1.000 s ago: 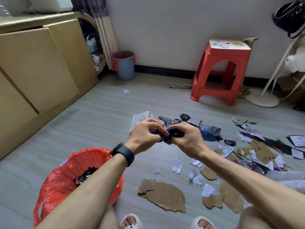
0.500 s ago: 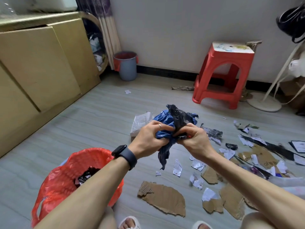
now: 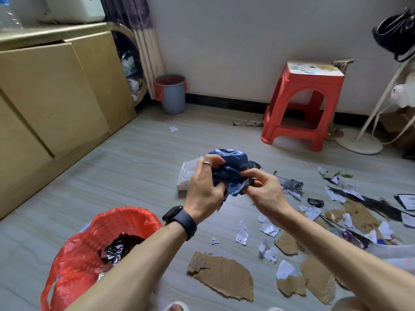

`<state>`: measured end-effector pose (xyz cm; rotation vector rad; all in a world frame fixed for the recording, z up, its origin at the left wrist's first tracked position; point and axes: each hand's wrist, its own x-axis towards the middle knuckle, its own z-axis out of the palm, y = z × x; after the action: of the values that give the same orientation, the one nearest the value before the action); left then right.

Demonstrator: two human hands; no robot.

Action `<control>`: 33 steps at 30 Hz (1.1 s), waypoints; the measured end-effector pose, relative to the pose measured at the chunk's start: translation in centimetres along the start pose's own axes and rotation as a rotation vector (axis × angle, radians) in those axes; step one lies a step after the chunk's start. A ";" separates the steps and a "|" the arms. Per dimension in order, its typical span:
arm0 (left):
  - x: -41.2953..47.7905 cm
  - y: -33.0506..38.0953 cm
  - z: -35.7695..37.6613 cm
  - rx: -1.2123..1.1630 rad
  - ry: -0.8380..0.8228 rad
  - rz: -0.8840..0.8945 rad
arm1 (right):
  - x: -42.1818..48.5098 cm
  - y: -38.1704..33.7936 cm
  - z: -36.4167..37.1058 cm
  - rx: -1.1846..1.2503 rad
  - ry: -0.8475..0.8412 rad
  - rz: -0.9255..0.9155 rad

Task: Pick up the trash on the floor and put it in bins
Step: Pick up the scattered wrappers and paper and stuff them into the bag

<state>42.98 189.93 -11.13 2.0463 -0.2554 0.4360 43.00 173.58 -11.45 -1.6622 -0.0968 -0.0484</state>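
Clutching blue plastic [image 3: 231,158], fingertips [image 3: 214,160] partly buried.

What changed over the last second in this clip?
The blue plastic, held low among the floor litter a second ago, has been lifted and bunched into a wad. The left grip and right grip kept hold throughout; nothing was let go. The red bag and cardboard stayed put.
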 end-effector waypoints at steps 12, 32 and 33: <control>0.6 0.7 -1.0 -0.525 -0.206 -0.481 | 0.2 0.2 0.2 0.093 -0.135 -0.001; 0.7 -0.6 -2.1 0.084 -0.097 -0.002 | 0.5 -0.5 0.5 -0.374 -0.066 -0.162; 0.6 -0.6 -2.3 0.105 -0.098 0.004 | 0.4 -0.5 0.5 -0.361 -0.075 -0.147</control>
<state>43.33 192.24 -10.34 2.1734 -0.3009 0.3589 43.35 174.16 -11.00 -2.0157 -0.2805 -0.1205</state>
